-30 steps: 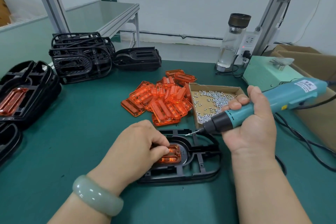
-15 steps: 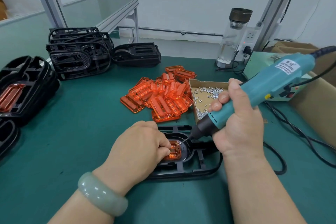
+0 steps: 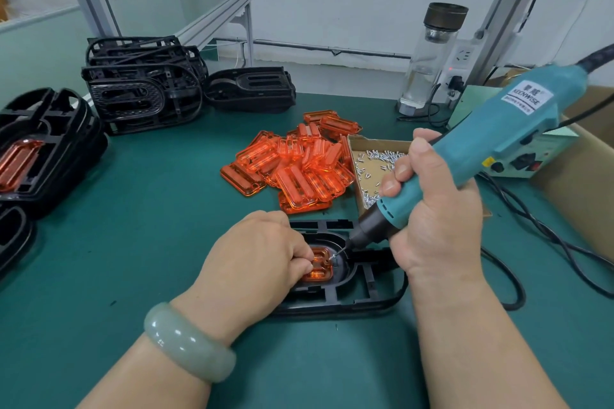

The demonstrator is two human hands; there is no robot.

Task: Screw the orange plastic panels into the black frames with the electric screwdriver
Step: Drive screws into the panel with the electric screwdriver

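Steeper now, the electric screwdriver is poking the orange panel. My right grip is squeezing round it. My left grip is pinching the panel in the black frame on the counter.

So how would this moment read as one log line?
left hand holds orange panel in black frame | right hand grips electric screwdriver, bit at panel

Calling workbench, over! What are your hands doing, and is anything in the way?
Right hand grips electric screwdriver, bit tip down on orange panel. Left hand holds that panel in black frame. Nothing blocking the bit.
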